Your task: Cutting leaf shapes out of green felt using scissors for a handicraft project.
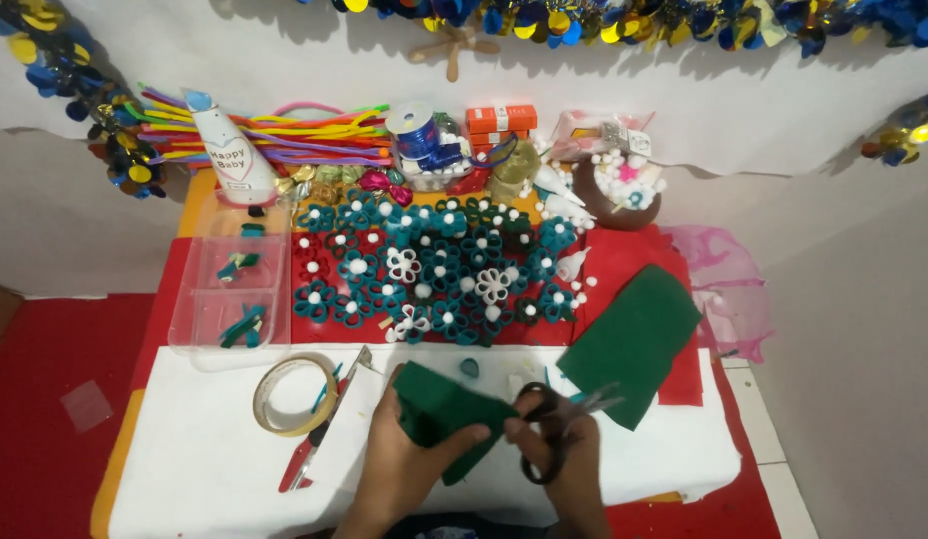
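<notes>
My left hand (409, 454) is clamped on a folded piece of green felt (446, 411), thumb on top, holding it flat and taut on the white sheet (195, 459) over the counter so its edge meets the blades. My right hand (564, 459) grips the black-handled scissors (556, 424), fingers through the loops, blades angled away from me toward the larger felt sheet (634, 339) lying just beyond (kept close, within easy reach). Left of my left hand sit a tape roll (294, 394) and red-handled scissors (319, 439). Farther ahead, finished felt flowers (434, 269) lie spread out, clear of my hands.
</notes>
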